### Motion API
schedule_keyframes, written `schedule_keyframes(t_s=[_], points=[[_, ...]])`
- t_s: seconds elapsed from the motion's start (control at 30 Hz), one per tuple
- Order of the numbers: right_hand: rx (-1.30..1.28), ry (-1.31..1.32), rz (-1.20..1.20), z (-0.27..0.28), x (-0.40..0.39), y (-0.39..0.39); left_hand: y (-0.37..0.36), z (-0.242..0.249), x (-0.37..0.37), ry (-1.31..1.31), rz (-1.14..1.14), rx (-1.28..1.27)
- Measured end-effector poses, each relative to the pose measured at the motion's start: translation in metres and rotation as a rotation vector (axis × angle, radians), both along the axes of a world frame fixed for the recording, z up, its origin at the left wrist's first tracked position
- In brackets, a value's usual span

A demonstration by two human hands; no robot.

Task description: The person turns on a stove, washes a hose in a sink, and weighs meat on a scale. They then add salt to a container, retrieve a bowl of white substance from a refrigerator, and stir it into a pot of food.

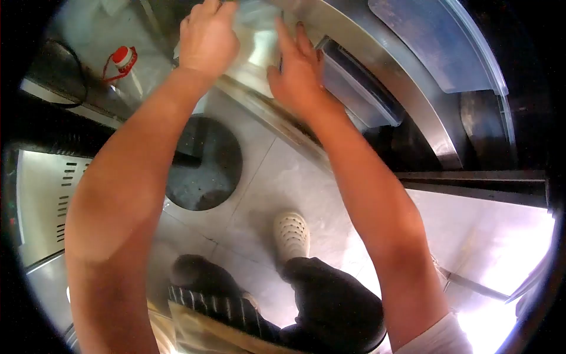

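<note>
At the top of the head view, my left hand is closed, its fingers curled over a spot at the edge of a pale, shiny surface. What it grips, if anything, is hidden. To its right, my right hand has its fingers apart and holds nothing I can see. Between the hands lies a whitish, blurred plastic-like item. A clear lidded container stands just right of my right hand.
A bottle with a red-and-white cap is at the upper left. A large translucent bin is behind a curved metal edge. Below are a round dark base on the tiled floor and a white shoe.
</note>
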State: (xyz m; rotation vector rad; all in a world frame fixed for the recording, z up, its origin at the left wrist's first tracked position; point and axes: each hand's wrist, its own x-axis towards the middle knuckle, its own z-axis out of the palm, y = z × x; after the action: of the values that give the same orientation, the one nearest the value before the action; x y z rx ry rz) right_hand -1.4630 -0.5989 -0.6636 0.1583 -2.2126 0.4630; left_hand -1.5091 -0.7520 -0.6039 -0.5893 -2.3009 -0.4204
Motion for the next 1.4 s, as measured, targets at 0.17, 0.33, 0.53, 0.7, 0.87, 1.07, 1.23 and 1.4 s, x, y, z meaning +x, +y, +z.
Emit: schedule_keyframes(t_s=[0.17, 0.33, 0.53, 0.7, 0.87, 1.07, 1.23, 1.4], points=[[-0.534, -0.522, 0.111, 0.029, 0.055, 0.027, -0.006, -0.014, 0.013, 0.119, -0.096, -0.125], [-0.518, -0.516, 0.122, 0.014, 0.105, 0.038, -0.001, -0.033, 0.021, -0.034, -0.23, -0.163], [-0.305, -0.369, 0.099, 0.017, 0.11, 0.045, -0.014, -0.025, 0.026, -0.372, -0.029, -0.183], [-0.03, -0.21, 0.183, 0.02, 0.06, 0.024, -0.031, -0.037, 0.009, -0.514, -0.153, -0.079], [0.062, -0.169, 0.158, -0.009, 0.034, 0.002, -0.024, -0.07, -0.003, -0.377, 0.125, 0.094], [0.084, -0.158, 0.077, -0.001, 0.013, -0.006, -0.007, -0.069, -0.041, -0.329, 0.211, 0.014], [0.166, -0.268, 0.046, -0.005, 0.019, -0.013, -0.018, -0.069, -0.053, -0.407, 0.158, -0.037], [0.153, -0.296, 0.011, -0.005, 0.025, -0.013, -0.02, -0.065, -0.049, -0.481, 0.156, -0.028]])
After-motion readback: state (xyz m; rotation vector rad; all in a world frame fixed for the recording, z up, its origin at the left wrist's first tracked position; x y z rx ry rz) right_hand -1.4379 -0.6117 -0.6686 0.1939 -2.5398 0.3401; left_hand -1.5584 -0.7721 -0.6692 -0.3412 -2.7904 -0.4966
